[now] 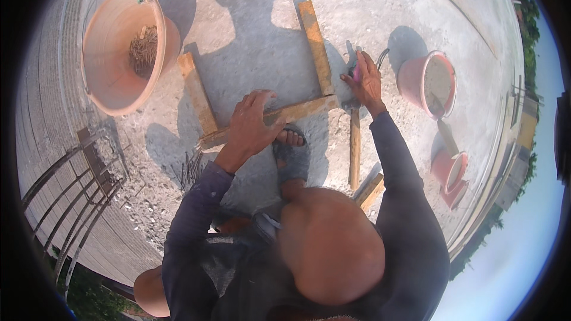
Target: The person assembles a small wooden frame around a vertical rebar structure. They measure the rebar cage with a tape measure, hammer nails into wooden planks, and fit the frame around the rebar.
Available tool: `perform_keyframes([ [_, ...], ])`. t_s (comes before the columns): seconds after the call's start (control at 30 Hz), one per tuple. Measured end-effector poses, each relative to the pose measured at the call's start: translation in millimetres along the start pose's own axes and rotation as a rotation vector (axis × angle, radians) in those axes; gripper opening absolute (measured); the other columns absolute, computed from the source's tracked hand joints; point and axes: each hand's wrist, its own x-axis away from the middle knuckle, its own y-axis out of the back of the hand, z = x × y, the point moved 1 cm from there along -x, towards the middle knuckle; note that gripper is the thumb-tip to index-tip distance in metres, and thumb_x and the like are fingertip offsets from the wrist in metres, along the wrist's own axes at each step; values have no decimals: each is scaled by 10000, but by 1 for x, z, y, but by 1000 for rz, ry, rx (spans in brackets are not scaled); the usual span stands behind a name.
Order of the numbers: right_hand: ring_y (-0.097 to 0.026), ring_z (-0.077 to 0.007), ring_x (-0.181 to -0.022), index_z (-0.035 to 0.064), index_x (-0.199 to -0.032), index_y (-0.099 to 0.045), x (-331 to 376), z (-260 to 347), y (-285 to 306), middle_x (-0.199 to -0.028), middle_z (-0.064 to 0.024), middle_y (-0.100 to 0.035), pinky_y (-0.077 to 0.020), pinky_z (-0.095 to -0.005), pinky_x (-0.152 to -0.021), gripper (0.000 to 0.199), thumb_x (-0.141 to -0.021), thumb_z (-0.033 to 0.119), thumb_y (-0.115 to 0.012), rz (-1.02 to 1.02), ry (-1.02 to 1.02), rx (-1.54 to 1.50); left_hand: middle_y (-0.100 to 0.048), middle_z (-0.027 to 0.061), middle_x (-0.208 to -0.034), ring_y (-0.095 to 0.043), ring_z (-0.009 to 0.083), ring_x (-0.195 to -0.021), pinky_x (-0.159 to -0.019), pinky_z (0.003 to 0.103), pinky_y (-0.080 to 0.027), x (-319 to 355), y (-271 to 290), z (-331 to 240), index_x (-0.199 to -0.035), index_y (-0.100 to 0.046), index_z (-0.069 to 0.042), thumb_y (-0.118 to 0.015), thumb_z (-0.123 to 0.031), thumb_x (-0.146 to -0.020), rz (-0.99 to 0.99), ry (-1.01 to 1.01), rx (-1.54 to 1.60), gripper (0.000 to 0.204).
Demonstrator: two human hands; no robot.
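Observation:
Three wooden strips form a U on the concrete: a left strip (198, 92), a right strip (315, 47) and a crosspiece (297, 111) nearest me. My left hand (247, 122) is over the crosspiece near its left end, fingers apart, holding nothing I can see. To the right of the frame, my right hand (367, 86) closes around a small pink object (357, 72); its kind is unclear, and a dark loop shows beside it. Just below that hand lies a hammer-like tool, its wooden handle (355, 148) pointing toward me and its head partly hidden.
At the left stands an orange bucket (98, 53) with brown, nail-like pieces inside. Pink buckets (410, 80) with grey contents stand right. Loose nails (191, 169) lie near my sandalled foot (291, 138). Bent steel rods (71, 202) jut in at lower left; another wood piece (372, 191) lies right.

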Motion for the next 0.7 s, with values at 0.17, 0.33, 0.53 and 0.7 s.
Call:
perform_keyframes([
  [0.17, -544, -383, -1346, 116, -1624, -324, -8, -24, 22, -1558, -192, -460, -487, -495, -1079, 945, -862, 308, -850, 158, -291, -499, -655, 126, -1294, -581, 309, -1256, -1091, 508, -426, -28, -78, -42, -1317, -632, -63, -730, -176, -879, 273, -171, -119, 463],
  [0.33, -489, -395, -1401, 81, -1638, -269, 4, -27, 45, -1596, -244, -391, -435, -498, -1156, 974, -872, 272, -840, 98, -299, -499, -637, 137, -1340, -567, 329, -1261, -1105, 552, -408, -26, -110, -45, -1274, -669, -60, -668, -96, -878, 211, -197, -272, 398],
  [0.53, -418, -429, -1438, 92, -1605, -308, 29, 8, 0, -1583, -246, -373, -406, -492, -1173, 1047, -751, 147, -910, -55, -236, -384, -675, 136, -1297, -603, 341, -1215, -1076, 511, -448, 5, -91, -61, -1222, -694, -58, -700, -139, -880, -69, -145, -184, 351],
  [0.7, -479, -394, -1391, 84, -1609, -309, 11, 22, 23, -1588, -197, -382, -478, -448, -1118, 1086, -723, 146, -934, -5, -220, -178, -726, 155, -1160, -696, 325, -1040, -960, 429, -531, 6, -63, -68, -1233, -694, -18, -709, -179, -932, 8, 118, 243, 341],
])
